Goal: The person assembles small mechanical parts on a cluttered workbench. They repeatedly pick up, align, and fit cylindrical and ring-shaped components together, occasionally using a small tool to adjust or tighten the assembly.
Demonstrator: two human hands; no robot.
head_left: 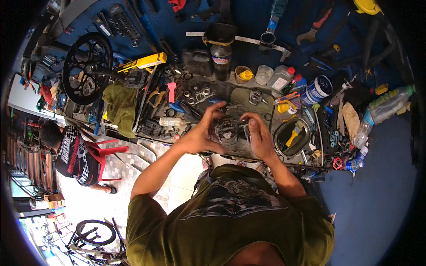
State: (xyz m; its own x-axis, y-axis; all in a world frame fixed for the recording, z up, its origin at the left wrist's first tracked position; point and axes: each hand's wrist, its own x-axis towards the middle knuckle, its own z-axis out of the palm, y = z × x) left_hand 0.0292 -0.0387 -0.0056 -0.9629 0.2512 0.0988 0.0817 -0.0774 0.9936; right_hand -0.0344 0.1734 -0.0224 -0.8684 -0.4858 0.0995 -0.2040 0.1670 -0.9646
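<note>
A dark bicycle pedal (227, 131) with a metal mechanism on its face is held between my two hands, above the front of the cluttered workbench. My left hand (202, 134) curves around its left side, fingers at the far edge and thumb at the near edge. On the other side, my right hand (261, 138) is closed at the axle end, thumb raised; its inner fingers are partly hidden. A second, similar pedal (256, 96) lies farther back on a dark mat. Metal rings (198, 94) and a blue-handled tool (217, 101) are just beyond my left hand.
A metal pan with a yellow-handled brush (293, 135) sits right of my right hand. Bottles, a blue-and-white tub (317, 88) and cups line the back. Left are a green rag (120, 108) and a black chainring with crank (88, 68). Someone sits on a red chair (104, 157).
</note>
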